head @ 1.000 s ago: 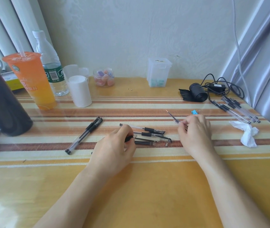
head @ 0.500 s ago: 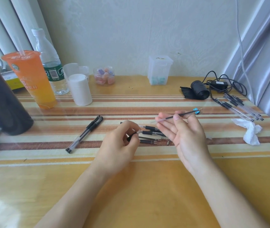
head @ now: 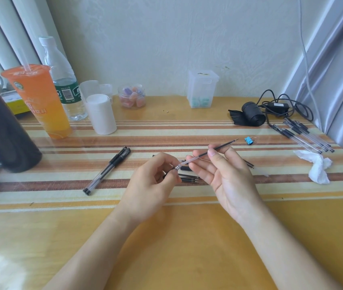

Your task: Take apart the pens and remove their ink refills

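Above the middle of the tabletop (head: 166, 237), one ink refill (head: 220, 147) slants between the hands: the left hand (head: 151, 185) pinches its clear end, and the right hand (head: 227, 178) pinches its dark shaft between thumb and fingers, tip aimed at the far right corner. Loose pen parts (head: 189, 178) lie beneath the hands, too overlapped to count. Two capped pens (head: 109, 169) lie side by side toward the left edge, and a bundle of pens (head: 304, 135) lies by the right edge.

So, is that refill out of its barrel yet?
Out: the bare refill is pinched in the right hand, no barrel around it.
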